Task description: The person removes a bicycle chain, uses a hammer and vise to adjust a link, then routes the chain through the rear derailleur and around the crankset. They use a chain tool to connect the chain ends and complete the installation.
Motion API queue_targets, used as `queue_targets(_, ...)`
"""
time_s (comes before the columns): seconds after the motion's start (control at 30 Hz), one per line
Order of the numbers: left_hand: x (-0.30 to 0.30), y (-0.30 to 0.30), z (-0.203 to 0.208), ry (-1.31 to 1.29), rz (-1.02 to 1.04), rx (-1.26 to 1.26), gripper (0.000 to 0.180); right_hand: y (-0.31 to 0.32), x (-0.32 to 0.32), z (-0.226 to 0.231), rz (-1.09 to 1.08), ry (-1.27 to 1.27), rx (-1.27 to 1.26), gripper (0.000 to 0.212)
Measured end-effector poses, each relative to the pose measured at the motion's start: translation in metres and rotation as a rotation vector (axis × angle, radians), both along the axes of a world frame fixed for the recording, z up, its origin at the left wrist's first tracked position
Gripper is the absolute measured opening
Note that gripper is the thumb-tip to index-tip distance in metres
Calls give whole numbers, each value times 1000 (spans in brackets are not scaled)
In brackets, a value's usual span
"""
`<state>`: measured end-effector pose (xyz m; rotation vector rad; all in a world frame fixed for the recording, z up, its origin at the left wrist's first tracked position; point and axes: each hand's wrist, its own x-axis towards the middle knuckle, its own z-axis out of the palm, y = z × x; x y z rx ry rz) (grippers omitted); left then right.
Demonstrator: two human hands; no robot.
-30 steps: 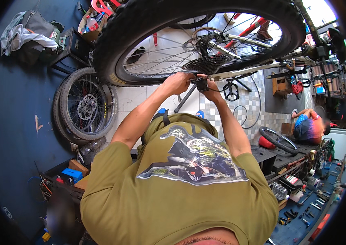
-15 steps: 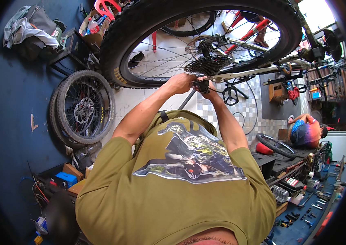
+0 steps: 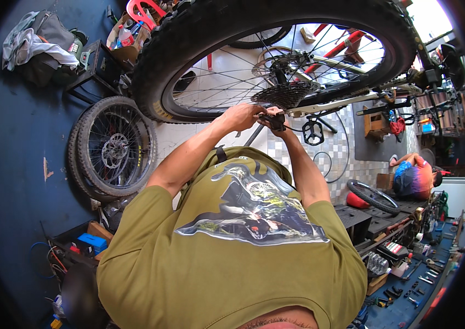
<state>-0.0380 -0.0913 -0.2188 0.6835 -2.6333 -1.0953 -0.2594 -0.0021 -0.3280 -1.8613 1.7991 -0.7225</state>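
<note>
The left hand [image 3: 240, 116] and right hand [image 3: 281, 131], close together, are clamped on the black jointed rear derailleur [image 3: 274, 120], below the dark toothed cassette [image 3: 287, 94]; yellow lettering [image 3: 161, 111] marks the knobbly black tyre [image 3: 158, 66].

Right fingers [image 3: 276, 131] shifted inward, nearer left fingers [image 3: 256, 109]

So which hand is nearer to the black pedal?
Right. The right hand is just left of the black platform pedal; the left hand is farther left.
</note>
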Motion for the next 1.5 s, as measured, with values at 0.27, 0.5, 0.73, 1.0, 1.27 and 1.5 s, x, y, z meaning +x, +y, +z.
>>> queue_targets(0.27, 50, -16, -42, -293, -33, 102, 22, 8, -8, -1, -61, -367, 0, 29)
queue_targets(0.5, 70, 3, 30, -37, 92, 119, 22, 7, 4, 7, -3, -66, -23, 27)
queue_targets(0.73, 41, 14, 85, 61, 106, -18, 23, 5, 1, 11, -4, -88, -9, 39)
queue_targets(1.0, 36, 15, 92, 15, 105, -17, 26, 7, 5, 16, 18, -324, -6, 35)
queue_targets(1.27, 21, 21, 66, -56, 117, 39, 26, 9, 9, 25, -59, -56, 131, 37)
queue_targets(1.5, 21, 22, 82, -11, 155, 40, 27, 8, 4, 5, 85, -17, -4, 45)
